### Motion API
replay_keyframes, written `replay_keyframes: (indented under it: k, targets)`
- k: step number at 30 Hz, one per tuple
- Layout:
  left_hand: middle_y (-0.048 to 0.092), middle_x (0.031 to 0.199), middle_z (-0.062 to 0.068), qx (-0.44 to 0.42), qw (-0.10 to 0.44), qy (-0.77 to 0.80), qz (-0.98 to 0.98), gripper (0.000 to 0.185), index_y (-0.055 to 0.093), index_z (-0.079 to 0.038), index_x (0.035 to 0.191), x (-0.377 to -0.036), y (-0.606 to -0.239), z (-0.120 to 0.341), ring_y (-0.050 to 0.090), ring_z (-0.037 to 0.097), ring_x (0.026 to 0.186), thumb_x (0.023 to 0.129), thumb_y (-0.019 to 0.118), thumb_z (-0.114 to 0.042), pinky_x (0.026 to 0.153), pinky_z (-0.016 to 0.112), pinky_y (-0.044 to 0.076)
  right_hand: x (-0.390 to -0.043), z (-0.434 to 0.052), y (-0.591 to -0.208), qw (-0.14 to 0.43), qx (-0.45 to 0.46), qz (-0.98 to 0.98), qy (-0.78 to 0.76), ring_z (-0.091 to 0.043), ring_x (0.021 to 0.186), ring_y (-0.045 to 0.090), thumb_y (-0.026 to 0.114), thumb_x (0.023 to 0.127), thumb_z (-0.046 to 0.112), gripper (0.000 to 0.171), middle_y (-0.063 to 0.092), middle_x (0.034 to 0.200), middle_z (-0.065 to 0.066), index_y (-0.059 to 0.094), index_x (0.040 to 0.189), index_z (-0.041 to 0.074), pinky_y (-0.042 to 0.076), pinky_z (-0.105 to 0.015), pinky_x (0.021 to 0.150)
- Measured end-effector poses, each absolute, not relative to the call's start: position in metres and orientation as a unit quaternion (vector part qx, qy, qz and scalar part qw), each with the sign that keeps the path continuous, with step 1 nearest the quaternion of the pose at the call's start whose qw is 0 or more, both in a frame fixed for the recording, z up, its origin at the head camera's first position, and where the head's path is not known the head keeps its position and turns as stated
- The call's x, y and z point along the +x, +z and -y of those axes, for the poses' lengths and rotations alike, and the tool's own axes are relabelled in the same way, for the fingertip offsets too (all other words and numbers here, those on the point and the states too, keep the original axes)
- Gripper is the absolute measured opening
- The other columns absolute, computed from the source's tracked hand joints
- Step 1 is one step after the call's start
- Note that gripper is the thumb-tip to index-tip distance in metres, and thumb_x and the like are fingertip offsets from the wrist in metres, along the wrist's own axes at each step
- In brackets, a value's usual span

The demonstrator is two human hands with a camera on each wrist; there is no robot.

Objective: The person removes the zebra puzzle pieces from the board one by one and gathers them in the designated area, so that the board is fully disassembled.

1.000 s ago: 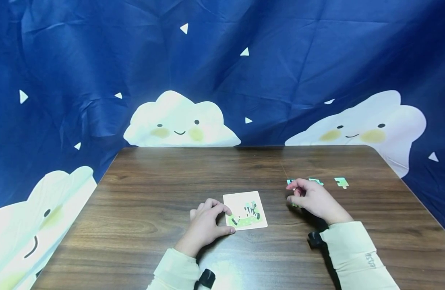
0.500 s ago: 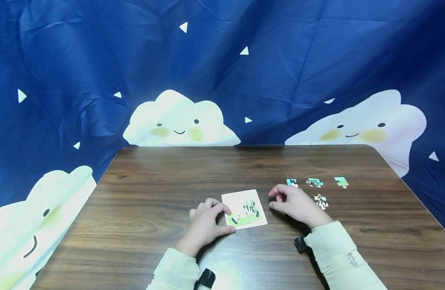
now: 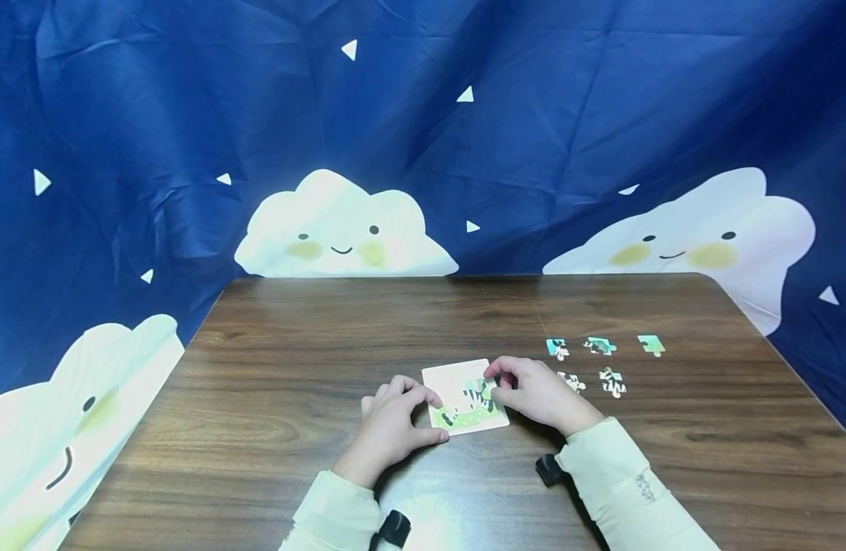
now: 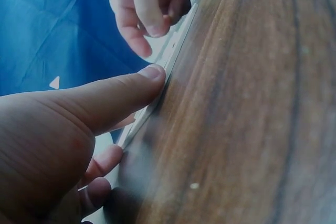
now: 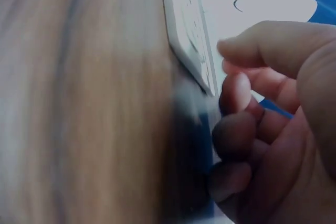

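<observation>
A small white square puzzle board [image 3: 452, 378] lies on the table, partly filled with pieces picturing a zebra on green. My left hand [image 3: 388, 436] holds its left side, with the index finger on the top and the thumb at the near left corner. In the left wrist view the left thumb [image 4: 121, 95] meets the board's edge. My right hand [image 3: 536, 394] is at the board's right side, with thumb and index fingertips near the zebra picture. The right wrist view shows the right thumb [image 5: 262, 48] close to the index finger; whether a piece is between them is unclear.
Several loose puzzle pieces lie at the right: a blue one [image 3: 556, 349], a teal one [image 3: 600, 346], a green one [image 3: 651, 345] and a zebra-striped one [image 3: 612, 383]. A blue cloth [image 3: 409, 115] with printed clouds hangs behind the wooden table [image 3: 292, 329].
My right hand has moved left from the loose pieces to the board's right side, uncovering pieces beneath it. The left hand keeps its place on the board.
</observation>
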State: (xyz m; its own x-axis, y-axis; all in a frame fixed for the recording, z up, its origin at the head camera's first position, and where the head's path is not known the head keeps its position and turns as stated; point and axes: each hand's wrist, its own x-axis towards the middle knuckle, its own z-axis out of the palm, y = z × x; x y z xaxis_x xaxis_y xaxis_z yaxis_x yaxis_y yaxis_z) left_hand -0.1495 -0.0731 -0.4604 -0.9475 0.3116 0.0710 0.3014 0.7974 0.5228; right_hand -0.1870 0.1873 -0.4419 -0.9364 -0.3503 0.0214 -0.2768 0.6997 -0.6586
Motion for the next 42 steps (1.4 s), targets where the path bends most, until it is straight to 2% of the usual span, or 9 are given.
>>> replay_keyframes:
  k: [8, 17, 32, 42]
  targets:
    - [0.052, 0.114, -0.002, 0.162, 0.008, 0.274, -0.948, 0.036, 0.069, -0.034, 0.099, -0.150, -0.460, 0.072, 0.048, 0.021, 0.102, 0.071, 0.086, -0.048, 0.080, 0.045, 0.029, -0.190, -0.179, -0.440, 0.087, -0.183, -0.931, -0.305, -0.011, 0.062, 0.046, 0.066, 0.082, 0.013, 0.037, 0.051, 0.071, 0.005, 0.068, 0.120, 0.013, 0.035, -0.027, 0.058]
    - [0.052, 0.113, -0.003, 0.165, 0.002, 0.278, -0.946, 0.036, 0.069, -0.033, 0.100, -0.149, -0.459, 0.073, 0.048, 0.021, 0.101, 0.071, 0.086, -0.047, 0.079, 0.045, 0.029, -0.191, -0.178, -0.440, 0.093, -0.194, -0.925, -0.312, -0.010, 0.058, 0.044, 0.072, 0.077, 0.014, 0.029, 0.049, 0.069, 0.006, 0.064, 0.105, 0.014, 0.035, -0.027, 0.059]
    - [0.054, 0.114, -0.002, 0.163, -0.006, 0.274, -0.948, 0.036, 0.068, -0.033, 0.098, -0.150, -0.462, 0.072, 0.050, 0.021, 0.101, 0.071, 0.086, -0.049, 0.079, 0.044, 0.030, -0.189, -0.179, -0.442, 0.076, -0.177, -0.915, -0.356, -0.013, 0.068, 0.048, 0.077, 0.075, 0.005, 0.030, 0.054, 0.079, 0.001, 0.059, 0.098, 0.014, 0.039, -0.030, 0.067]
    - [0.054, 0.114, -0.003, 0.164, -0.006, 0.273, -0.948, 0.036, 0.068, -0.033, 0.098, -0.150, -0.463, 0.073, 0.050, 0.020, 0.101, 0.071, 0.085, -0.049, 0.078, 0.044, 0.029, -0.187, -0.176, -0.441, 0.073, -0.163, -0.917, -0.357, -0.013, 0.072, 0.052, 0.077, 0.075, 0.004, 0.028, 0.058, 0.080, 0.004, 0.062, 0.096, 0.015, 0.043, -0.031, 0.070]
